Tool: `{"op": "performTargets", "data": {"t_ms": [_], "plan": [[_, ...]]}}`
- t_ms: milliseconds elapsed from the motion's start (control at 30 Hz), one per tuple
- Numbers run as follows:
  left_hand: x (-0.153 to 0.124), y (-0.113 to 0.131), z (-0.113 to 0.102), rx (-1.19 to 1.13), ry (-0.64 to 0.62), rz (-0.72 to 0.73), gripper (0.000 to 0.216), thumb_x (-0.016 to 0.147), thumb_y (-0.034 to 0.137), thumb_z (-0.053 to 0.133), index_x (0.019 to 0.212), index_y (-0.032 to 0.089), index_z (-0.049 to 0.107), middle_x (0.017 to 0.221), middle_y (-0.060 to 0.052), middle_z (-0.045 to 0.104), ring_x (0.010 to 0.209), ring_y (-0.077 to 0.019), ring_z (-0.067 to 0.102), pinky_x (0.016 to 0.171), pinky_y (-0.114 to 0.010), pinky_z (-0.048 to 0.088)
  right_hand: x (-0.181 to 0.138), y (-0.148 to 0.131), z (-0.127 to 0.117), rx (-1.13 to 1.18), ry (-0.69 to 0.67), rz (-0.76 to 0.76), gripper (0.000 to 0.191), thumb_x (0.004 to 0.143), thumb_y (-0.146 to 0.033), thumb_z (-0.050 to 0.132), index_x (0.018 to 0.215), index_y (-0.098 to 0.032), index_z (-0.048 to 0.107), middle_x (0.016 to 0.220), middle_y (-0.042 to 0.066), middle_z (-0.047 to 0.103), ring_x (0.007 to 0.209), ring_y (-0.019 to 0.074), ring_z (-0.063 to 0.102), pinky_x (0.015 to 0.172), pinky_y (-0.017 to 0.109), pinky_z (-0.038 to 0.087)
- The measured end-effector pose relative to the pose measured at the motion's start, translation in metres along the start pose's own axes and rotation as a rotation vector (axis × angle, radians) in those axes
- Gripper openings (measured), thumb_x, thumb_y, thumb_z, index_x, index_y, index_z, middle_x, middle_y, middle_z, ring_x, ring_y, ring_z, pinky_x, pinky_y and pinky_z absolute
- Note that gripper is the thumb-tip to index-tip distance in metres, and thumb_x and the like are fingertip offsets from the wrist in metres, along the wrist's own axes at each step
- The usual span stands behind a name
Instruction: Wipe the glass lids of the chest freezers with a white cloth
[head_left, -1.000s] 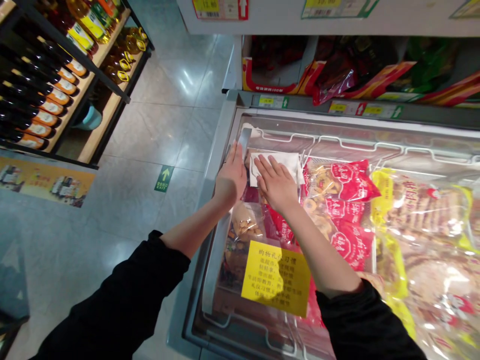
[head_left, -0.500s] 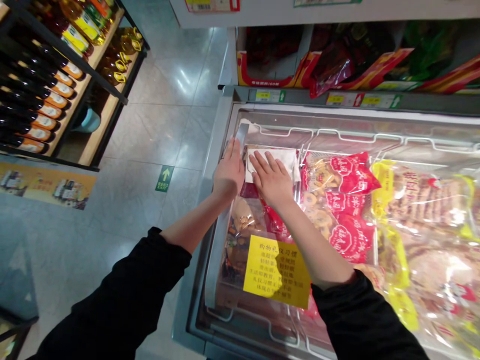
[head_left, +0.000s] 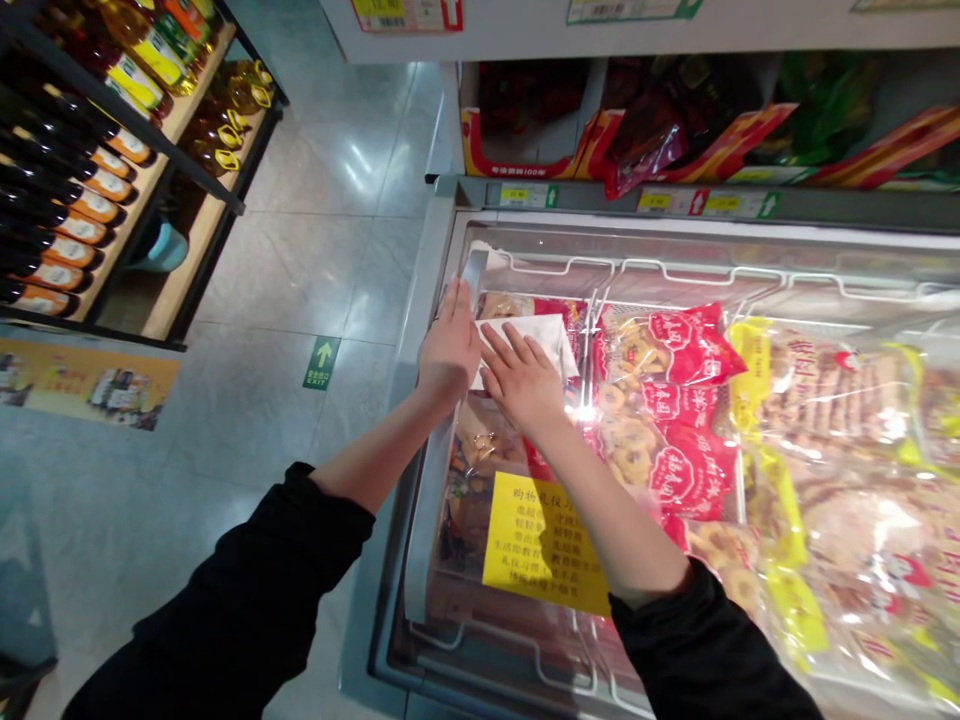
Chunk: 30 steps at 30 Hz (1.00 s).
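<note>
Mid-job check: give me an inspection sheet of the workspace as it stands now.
Surface: glass lid of a chest freezer, with glare on it; grey handle strip along its left edge.
Job's things: white cloth lying flat on the glass, towards the lid's far left corner.
Clutter: yellow notice on the lid; red snack bags and yellow-edged bags under the glass.
Grippers: left hand open, fingers flat on the handle strip; right hand open, palm down on the white cloth.
Cables: nothing seen.
Surroundings: bottle shelf to the left; green arrow sticker on the tiled floor; packed shelf behind the freezer.
</note>
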<state>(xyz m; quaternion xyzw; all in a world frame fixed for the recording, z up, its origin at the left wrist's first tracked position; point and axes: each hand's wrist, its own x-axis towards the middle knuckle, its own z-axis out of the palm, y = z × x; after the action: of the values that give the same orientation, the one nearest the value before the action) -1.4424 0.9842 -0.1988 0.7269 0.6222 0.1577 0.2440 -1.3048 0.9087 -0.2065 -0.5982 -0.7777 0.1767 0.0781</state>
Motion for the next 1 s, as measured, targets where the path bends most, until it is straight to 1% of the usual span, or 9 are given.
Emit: {"op": "performTargets", "data": {"t_ms": [133,300,400,467,600,700,767,867,1000], "plan": [[0.0,-0.001,-0.001,-0.006,-0.013,0.001,0.066,0.104,0.014,0.034,0.169,0.018,0.031,0.181,-0.011,0.029,0.165,-0.0228,0.032,0.134,-0.042,0.033,-0.001,0.007,-0.006,-0.012,0.01,0.059,0.057,0.113,-0.035,0.035,0.169,-0.03,0.041,0.177,-0.004,0.036,0.166,0.025,0.031,0.135,0.051,0.031],[0.003,-0.005,0.001,-0.021,0.01,0.044,0.064,0.104,0.016,0.034,0.168,0.016,0.034,0.18,-0.013,0.03,0.167,-0.0231,0.028,0.136,-0.042,0.028,-0.033,-0.007,-0.004,-0.025,0.003,0.165,0.059,0.112,-0.032,0.032,0.17,-0.027,0.038,0.178,-0.002,0.032,0.167,0.0272,0.029,0.135,0.054,0.032],[0.005,-0.004,0.001,-0.008,0.031,0.066,0.066,0.101,0.014,0.037,0.167,0.019,0.036,0.179,-0.01,0.034,0.167,-0.0231,0.026,0.137,-0.044,0.026,-0.042,-0.017,0.001,-0.017,-0.007,0.172,0.059,0.112,-0.033,0.032,0.171,-0.027,0.037,0.179,-0.001,0.031,0.167,0.0282,0.027,0.135,0.055,0.032],[0.002,-0.001,-0.001,0.027,0.023,0.077,0.067,0.1,0.013,0.038,0.166,0.02,0.038,0.179,-0.009,0.036,0.168,-0.0237,0.025,0.137,-0.045,0.025,-0.037,-0.019,0.004,-0.006,0.003,0.144,0.059,0.112,-0.032,0.033,0.17,-0.027,0.038,0.179,-0.001,0.031,0.167,0.0283,0.028,0.135,0.056,0.031],[-0.018,0.011,-0.008,0.143,-0.028,0.086,0.066,0.1,0.012,0.04,0.165,0.012,0.039,0.179,-0.015,0.033,0.168,-0.0268,0.025,0.138,-0.048,0.026,-0.014,-0.009,0.003,-0.002,0.016,0.075,0.058,0.111,-0.031,0.034,0.169,-0.029,0.041,0.177,-0.003,0.036,0.166,0.0259,0.031,0.135,0.054,0.032],[-0.043,0.017,-0.011,0.181,-0.035,0.094,0.068,0.1,0.013,0.044,0.167,0.011,0.036,0.179,-0.016,0.031,0.168,-0.0282,0.025,0.137,-0.049,0.027,-0.008,0.001,0.002,-0.014,0.041,0.102,0.059,0.111,-0.032,0.033,0.169,-0.027,0.04,0.176,-0.001,0.038,0.165,0.0262,0.032,0.134,0.054,0.033],[-0.06,0.019,-0.011,0.186,-0.027,0.096,0.069,0.1,0.013,0.046,0.168,0.009,0.035,0.179,-0.018,0.031,0.168,-0.0292,0.025,0.137,-0.049,0.027,-0.014,0.003,0.004,0.0,0.097,0.141,0.06,0.111,-0.031,0.033,0.171,-0.028,0.037,0.176,0.0,0.039,0.165,0.0276,0.034,0.133,0.056,0.034],[-0.075,0.023,-0.011,0.192,-0.008,0.105,0.069,0.1,0.013,0.047,0.167,0.007,0.035,0.178,-0.019,0.032,0.168,-0.0296,0.025,0.138,-0.05,0.027,-0.034,-0.005,0.008,0.031,0.155,0.179,0.062,0.111,-0.031,0.033,0.173,-0.031,0.031,0.176,0.0,0.039,0.165,0.0297,0.033,0.131,0.061,0.035],[-0.076,0.025,-0.01,0.18,0.013,0.113,0.065,0.102,0.014,0.043,0.166,0.006,0.036,0.178,-0.02,0.031,0.168,-0.0293,0.023,0.138,-0.049,0.027,-0.05,-0.021,0.008,0.015,0.052,0.137,0.058,0.111,-0.033,0.035,0.169,-0.03,0.041,0.177,0.0,0.035,0.166,0.0305,0.03,0.132,0.057,0.034]]}}
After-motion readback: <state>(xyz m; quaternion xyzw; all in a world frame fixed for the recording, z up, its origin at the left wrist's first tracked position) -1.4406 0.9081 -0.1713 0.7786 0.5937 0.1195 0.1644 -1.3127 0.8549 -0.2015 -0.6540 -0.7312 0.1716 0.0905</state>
